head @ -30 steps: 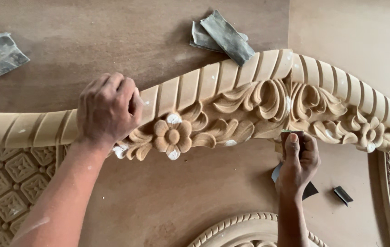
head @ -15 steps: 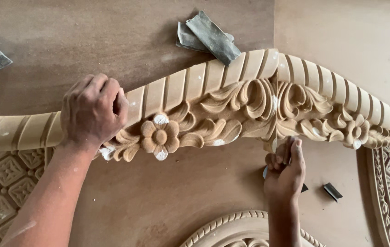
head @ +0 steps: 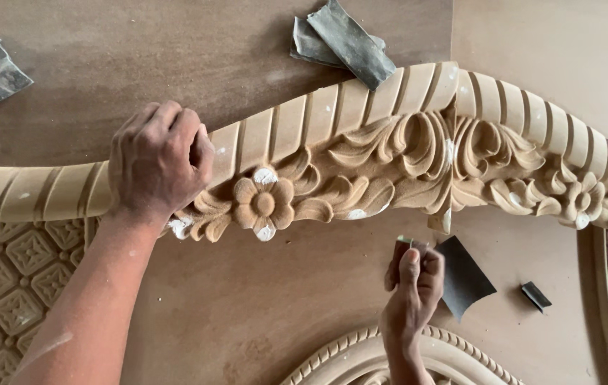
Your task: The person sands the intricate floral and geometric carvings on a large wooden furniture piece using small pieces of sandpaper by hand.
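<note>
Pale carved wood under two dusty hands

Arched wooden moulding (head: pixel 361 150), ribbed along its top with leaf scrolls and a flower, lies across the brown board (head: pixel 175 78). Left hand (head: pixel 157 167) is curled over its ribbed edge, gripping; right hand (head: pixel 412 285) below pinches a small dark sandpaper piece (head: pixel 464 274), fingers closed round it

I see tan carved moulding (head: pixel 389 153): ribbed rim, flower and leaf scrolls, white filler spots. Brown tabletop (head: pixel 140 78). Grey sandpaper (head: pixel 350 39) at top, dark sheet (head: pixel 464 274) lower right. Lattice-patterned panel (head: pixel 22 274) lower left.
</note>
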